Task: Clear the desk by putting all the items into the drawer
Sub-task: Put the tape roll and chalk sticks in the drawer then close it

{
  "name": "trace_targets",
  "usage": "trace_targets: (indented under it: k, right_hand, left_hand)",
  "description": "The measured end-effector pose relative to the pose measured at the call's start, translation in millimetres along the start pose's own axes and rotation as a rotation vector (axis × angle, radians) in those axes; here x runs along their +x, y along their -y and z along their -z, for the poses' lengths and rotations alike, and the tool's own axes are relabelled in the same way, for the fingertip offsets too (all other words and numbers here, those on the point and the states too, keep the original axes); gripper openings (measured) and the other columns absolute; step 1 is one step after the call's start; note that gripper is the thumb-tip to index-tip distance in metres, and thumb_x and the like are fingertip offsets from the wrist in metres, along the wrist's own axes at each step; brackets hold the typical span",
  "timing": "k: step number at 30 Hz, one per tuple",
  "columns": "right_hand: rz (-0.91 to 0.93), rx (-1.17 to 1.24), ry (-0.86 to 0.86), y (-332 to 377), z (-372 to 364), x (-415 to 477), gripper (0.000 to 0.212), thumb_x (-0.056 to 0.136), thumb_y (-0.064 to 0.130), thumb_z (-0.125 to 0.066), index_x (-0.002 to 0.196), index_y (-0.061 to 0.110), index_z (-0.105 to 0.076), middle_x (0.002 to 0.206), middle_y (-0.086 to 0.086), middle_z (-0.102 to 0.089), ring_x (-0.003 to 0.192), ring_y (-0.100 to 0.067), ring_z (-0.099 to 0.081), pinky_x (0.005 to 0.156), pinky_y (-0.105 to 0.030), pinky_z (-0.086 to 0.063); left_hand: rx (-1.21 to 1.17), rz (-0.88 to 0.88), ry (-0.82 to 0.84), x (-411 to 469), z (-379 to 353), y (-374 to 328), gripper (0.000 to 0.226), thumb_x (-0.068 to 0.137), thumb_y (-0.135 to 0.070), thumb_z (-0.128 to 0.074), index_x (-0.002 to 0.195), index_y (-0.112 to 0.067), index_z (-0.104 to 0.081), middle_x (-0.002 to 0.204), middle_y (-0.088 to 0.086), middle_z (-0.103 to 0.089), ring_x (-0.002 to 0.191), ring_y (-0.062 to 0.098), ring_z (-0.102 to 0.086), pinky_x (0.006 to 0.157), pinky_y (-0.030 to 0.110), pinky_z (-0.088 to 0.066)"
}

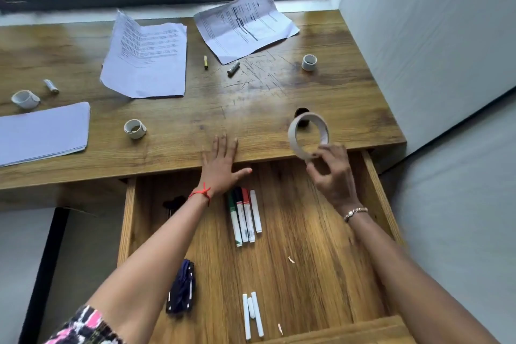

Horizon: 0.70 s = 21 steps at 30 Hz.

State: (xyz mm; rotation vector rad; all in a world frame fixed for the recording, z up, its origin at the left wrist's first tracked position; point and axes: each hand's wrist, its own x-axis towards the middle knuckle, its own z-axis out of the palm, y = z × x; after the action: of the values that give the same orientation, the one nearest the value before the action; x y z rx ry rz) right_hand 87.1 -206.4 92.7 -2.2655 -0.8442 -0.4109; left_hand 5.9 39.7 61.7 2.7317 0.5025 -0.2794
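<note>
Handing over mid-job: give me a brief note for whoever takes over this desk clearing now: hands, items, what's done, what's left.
Left hand: open, flat on the desk front edge.
Right hand: holds the large tape roll up near that edge.
Done: four markers, white sticks and a dark pouch lie in the open drawer.
Left on the desk: three small tape rolls, papers, two silvery cylinders, a yellow pen.

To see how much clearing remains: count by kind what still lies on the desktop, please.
Paper sheets or stacks: 3
Tape rolls: 3
Small silvery cylinders: 2
Yellow pen: 1
Total: 9, not counting the large roll held by the right hand.
</note>
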Motion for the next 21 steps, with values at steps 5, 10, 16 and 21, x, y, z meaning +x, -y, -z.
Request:
trace_targets:
  k: [5,10,16,21]
  right_hand:
    - [-0.136,-0.140,0.248,-12,-12,-88,0.016,0.075,0.010,-0.070,0.089,0.006,-0.069,0.088,-0.006,-0.064,0.090,-0.023,-0.055,0.079,-0.024,-0.049]
    - [-0.383,-0.282,0.462,-22,-23,-122,0.010,0.079,0.013,-0.070,0.084,0.004,-0.069,0.090,-0.005,-0.067,0.087,-0.028,-0.059,0.066,-0.031,-0.048]
    - [-0.535,-0.310,0.596,-23,-31,-123,0.020,0.088,0.014,-0.056,0.100,0.000,-0.064,0.118,-0.010,-0.057,0.107,-0.028,-0.050,0.085,-0.036,-0.044]
    - [-0.510,-0.409,0.475,-7,-31,-116,0.025,0.078,0.022,-0.060,0.093,0.003,-0.069,0.106,-0.014,-0.062,0.095,-0.033,-0.053,0.080,-0.040,-0.044]
  left_hand:
    - [-0.149,-0.089,-0.108,-57,-22,8,0.085,0.086,-0.041,-0.058,0.148,-0.016,-0.006,0.157,0.002,0.009,0.143,0.013,0.013,0.116,0.037,0.009]
    - [-0.195,-0.105,-0.160,-102,-52,14,0.079,0.085,-0.027,-0.063,0.146,-0.013,-0.016,0.155,-0.003,-0.004,0.142,0.008,0.007,0.116,0.030,0.007]
    - [-0.178,-0.097,-0.111,-121,-68,20,0.076,0.085,-0.025,-0.063,0.146,-0.013,-0.019,0.156,0.001,-0.011,0.141,0.008,0.004,0.116,0.032,0.004]
    - [-0.168,-0.114,-0.145,-121,-63,19,0.074,0.085,-0.023,-0.063,0.145,-0.015,-0.020,0.156,0.002,-0.014,0.140,0.007,0.004,0.114,0.031,0.005]
